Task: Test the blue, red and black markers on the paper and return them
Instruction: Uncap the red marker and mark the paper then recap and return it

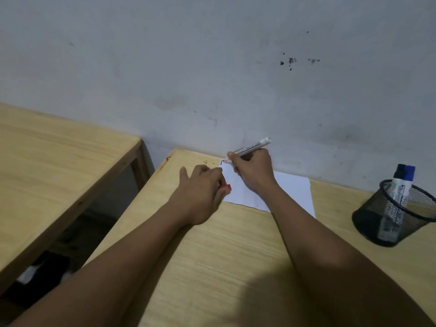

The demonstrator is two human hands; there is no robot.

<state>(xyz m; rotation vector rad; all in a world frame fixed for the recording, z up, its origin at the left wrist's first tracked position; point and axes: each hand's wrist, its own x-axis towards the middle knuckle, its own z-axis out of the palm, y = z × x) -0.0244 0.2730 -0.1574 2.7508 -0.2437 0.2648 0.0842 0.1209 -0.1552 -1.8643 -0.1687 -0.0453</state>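
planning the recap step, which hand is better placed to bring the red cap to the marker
Left. The left hand already holds the red cap beside the paper; the right hand is gripping the marker.

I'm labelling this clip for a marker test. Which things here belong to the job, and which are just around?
Job: red marker in the right hand; red cap in the left hand; paper; blue marker and black marker in the mesh cup.

Around: second table; stained wall.
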